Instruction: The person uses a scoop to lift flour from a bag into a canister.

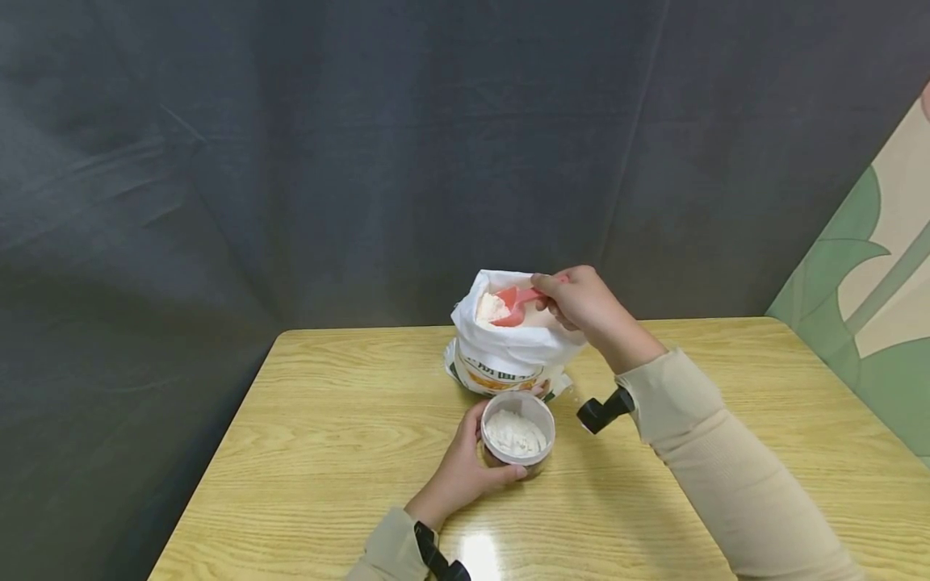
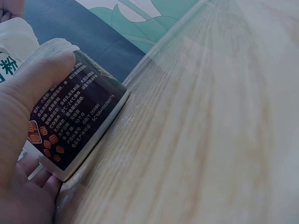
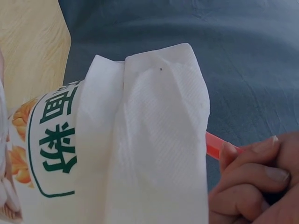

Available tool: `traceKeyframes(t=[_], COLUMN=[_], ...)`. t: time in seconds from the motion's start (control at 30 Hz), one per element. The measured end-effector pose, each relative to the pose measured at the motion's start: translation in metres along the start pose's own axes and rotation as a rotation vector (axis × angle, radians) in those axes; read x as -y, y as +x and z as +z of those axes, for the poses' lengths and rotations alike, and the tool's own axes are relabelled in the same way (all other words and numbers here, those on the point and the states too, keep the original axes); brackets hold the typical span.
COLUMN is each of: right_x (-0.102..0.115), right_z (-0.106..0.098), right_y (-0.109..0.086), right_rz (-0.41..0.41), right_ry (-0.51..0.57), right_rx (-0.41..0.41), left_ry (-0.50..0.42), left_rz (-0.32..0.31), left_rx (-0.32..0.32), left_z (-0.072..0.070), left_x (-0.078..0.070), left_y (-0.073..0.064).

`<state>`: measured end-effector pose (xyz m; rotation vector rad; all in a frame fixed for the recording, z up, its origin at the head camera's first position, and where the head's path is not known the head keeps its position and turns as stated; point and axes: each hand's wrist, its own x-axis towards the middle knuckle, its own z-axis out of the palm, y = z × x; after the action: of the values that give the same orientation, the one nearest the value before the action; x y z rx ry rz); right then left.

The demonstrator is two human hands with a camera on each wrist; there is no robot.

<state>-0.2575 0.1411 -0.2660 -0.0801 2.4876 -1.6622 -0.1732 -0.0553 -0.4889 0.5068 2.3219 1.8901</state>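
My right hand point(image 1: 580, 300) pinches the handle of a red scoop point(image 1: 512, 313) at the mouth of a white flour bag point(image 1: 517, 347). White flour point(image 1: 493, 308) fills the scoop's bowl. In the right wrist view the bag's folded rim point(image 3: 159, 121) hides the bowl, and only a piece of the handle point(image 3: 216, 144) shows beside the fingers. With thumb and fingers around its side, my left hand point(image 1: 465, 468) holds a round tub point(image 1: 518, 403) upright on the table, in front of the bag. Flour point(image 1: 514, 434) lies inside the tub. Its dark printed label point(image 2: 79, 112) shows in the left wrist view.
The wooden table point(image 1: 341, 436) carries the bag and tub. Behind it hangs a dark cloth point(image 1: 407, 161). A wall with a green leaf pattern point(image 1: 865, 307) stands at the right. A black wrist camera point(image 1: 603, 411) juts from the right sleeve above the table.
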Motion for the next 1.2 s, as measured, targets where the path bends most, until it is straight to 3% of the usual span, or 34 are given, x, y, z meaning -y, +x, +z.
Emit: traceKeyframes(t=[0.47,1.2], right_x=[-0.007,-0.017], right_z=[-0.007,-0.014], right_y=[-0.01,-0.03], right_rz=[-0.017,-0.06], right_ry=[0.138,0.264], right_rx=[0.021,-0.111], left_ry=[-0.012,0.0], left_rz=[-0.01,-0.038], left_rx=[0.005,0.002], left_z=[0.0,-0.005], left_x=[-0.001,0.003], left_y=[-0.001,-0.002])
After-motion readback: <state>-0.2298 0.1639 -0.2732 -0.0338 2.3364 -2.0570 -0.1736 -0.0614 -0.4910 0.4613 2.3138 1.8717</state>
